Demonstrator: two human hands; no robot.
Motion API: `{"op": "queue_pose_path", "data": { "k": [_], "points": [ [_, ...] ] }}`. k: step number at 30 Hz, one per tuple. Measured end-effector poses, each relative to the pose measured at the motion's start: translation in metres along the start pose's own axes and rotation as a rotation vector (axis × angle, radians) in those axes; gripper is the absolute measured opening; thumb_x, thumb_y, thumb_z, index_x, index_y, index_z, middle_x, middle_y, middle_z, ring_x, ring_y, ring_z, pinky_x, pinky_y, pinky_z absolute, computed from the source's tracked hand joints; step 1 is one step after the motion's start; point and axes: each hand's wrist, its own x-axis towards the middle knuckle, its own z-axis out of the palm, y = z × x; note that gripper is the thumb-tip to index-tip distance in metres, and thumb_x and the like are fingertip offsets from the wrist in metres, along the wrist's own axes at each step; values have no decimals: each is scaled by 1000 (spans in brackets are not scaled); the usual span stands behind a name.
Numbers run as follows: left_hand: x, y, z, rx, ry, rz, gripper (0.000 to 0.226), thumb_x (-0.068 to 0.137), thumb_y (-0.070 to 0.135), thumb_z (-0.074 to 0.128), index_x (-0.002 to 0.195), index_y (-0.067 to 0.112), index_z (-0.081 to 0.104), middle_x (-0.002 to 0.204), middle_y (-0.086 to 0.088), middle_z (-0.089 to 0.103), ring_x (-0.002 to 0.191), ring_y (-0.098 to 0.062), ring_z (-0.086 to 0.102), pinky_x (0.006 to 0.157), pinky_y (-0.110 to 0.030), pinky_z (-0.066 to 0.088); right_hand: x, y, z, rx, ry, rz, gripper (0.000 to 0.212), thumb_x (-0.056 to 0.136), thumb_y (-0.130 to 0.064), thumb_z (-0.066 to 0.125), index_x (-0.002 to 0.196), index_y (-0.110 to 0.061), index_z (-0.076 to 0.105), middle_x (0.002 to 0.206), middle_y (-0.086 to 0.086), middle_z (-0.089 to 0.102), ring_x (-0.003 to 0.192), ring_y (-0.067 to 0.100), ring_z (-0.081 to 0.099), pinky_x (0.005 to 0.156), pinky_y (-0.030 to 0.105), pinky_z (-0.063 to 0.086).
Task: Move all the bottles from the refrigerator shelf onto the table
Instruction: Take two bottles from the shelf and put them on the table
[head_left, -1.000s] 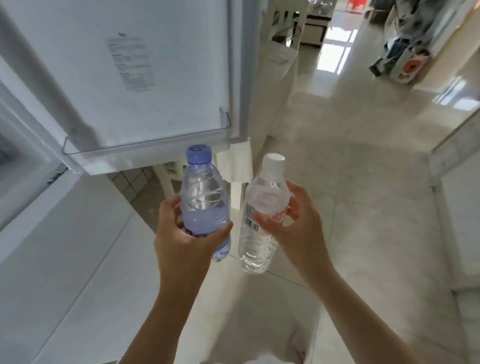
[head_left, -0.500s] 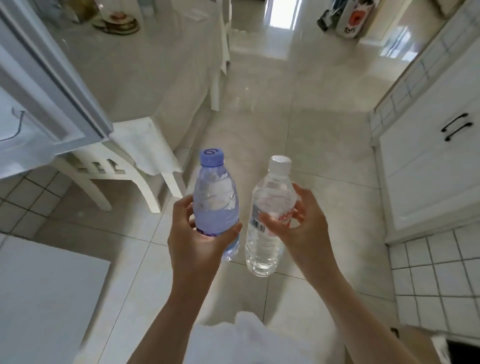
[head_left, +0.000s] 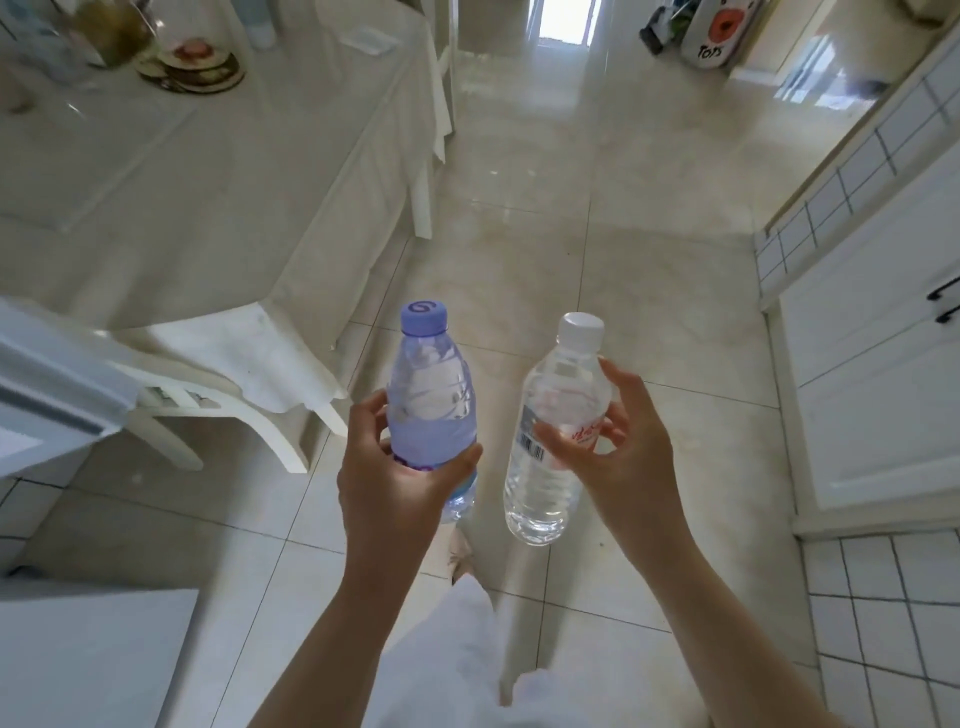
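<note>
At far left we see the refrigerator door (head_left: 49, 395) edge, with the cloth-covered table (head_left: 218, 171) above it bearing stacked plates (head_left: 192, 67). Our left hand (head_left: 395, 478) grips the purple-capped bottle (head_left: 431, 400) upright, fingers and thumb curled round its lower body. Just beside it, apart, our right hand (head_left: 623, 452) grips the white-capped clear bottle (head_left: 556, 441) at its label. Both bottles are held above the tiled floor (head_left: 597, 249). White cabinets (head_left: 872, 364) stand at right.

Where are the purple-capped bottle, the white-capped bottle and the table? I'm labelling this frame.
purple-capped bottle (head_left: 431, 395): head view, upper body.
white-capped bottle (head_left: 540, 493): head view, lower body.
table (head_left: 208, 208): head view, bare tablecloth.
</note>
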Motion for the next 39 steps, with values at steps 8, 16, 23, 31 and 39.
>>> {"op": "queue_pose_path", "data": {
  "k": [8, 16, 23, 31, 39],
  "points": [
    [140, 17, 22, -8, 23, -30, 77, 48, 37, 87, 116, 19, 55, 100, 13, 68, 83, -5, 67, 74, -36, 58, 139, -31, 45, -21, -16, -35, 70, 63, -32, 85, 122, -36, 48, 105, -22, 64, 94, 6, 67, 82, 37, 58],
    [249, 25, 39, -19, 135, -79, 74, 47, 37, 85, 114, 23, 55, 96, 12, 68, 85, -10, 67, 74, -36, 57, 260, -49, 93, -37, -122, -96, 79, 57, -45, 82, 127, -30, 47, 110, -17, 63, 97, 6, 66, 81, 32, 58],
    [343, 26, 60, -23, 328, -190, 77, 45, 34, 88, 114, 26, 54, 96, 12, 68, 86, -14, 67, 81, -45, 56, 380, -59, 142, -30, -295, -131, 74, 62, -30, 87, 124, -35, 48, 104, -18, 66, 92, 5, 66, 81, 27, 56],
    [440, 30, 60, 14, 545, -307, 69, 50, 31, 90, 109, 27, 54, 93, 8, 68, 84, -20, 67, 77, -47, 56, 502, -100, 215, -72, -527, -274, 69, 66, -24, 85, 114, -48, 41, 88, -39, 60, 79, -11, 60, 65, 4, 43],
    [510, 0, 5, 10, 710, -420, 62, 52, 37, 86, 102, 15, 56, 80, 5, 66, 73, -20, 65, 66, -32, 50, 558, -131, 329, -79, -682, -359, 69, 63, -24, 87, 111, -43, 42, 86, -33, 60, 77, -11, 59, 64, 5, 41]
  ]
}}
